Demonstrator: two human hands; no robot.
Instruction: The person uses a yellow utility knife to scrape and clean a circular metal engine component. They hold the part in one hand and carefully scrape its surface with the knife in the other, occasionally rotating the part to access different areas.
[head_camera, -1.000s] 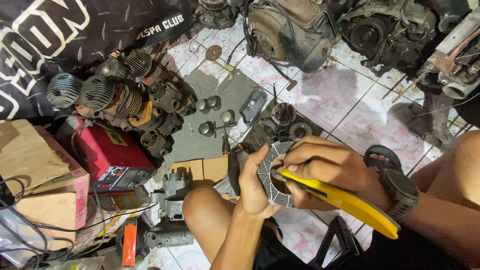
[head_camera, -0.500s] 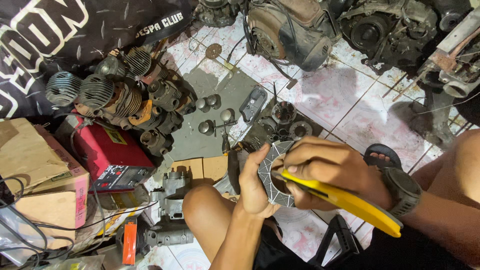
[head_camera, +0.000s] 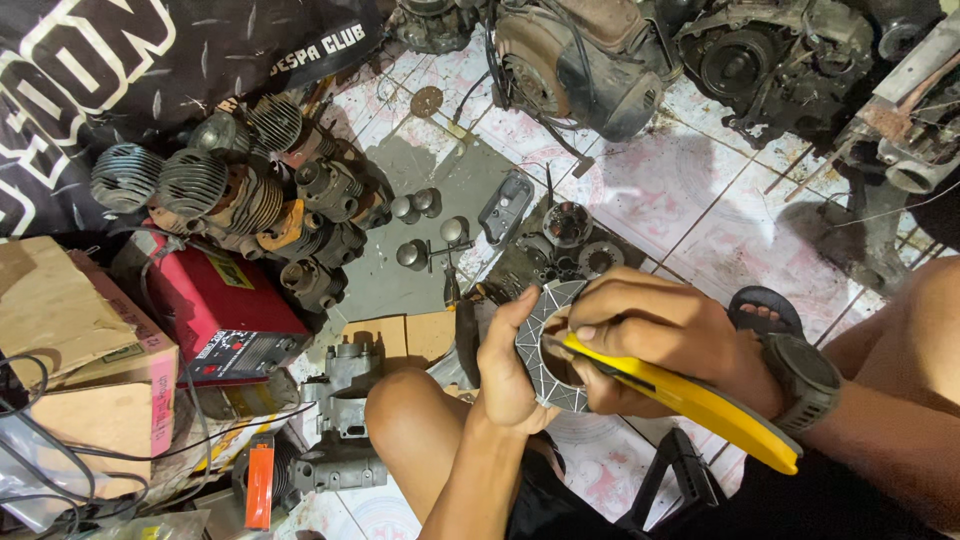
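Note:
My left hand (head_camera: 508, 368) grips the left edge of a round grey ring-shaped disc (head_camera: 540, 345) with radial grooves, held upright over my knee. Against the disc's inner rim my right hand (head_camera: 650, 335) presses a yellow-handled cutter (head_camera: 700, 400); its tip is hidden by my fingers. A dark watch (head_camera: 805, 380) sits on my right wrist.
Finned engine cylinders (head_camera: 215, 185) pile up at the left, beside a red box-shaped machine (head_camera: 225, 310) and cardboard boxes (head_camera: 60, 320). Engine blocks (head_camera: 570, 55) stand at the top on the tiled floor (head_camera: 660, 200). Small metal parts (head_camera: 565, 225) lie just beyond my hands. A sandal (head_camera: 760, 305) rests at right.
Hands, disc and cutter stay almost as they were; the cutter has shifted only slightly against the disc.

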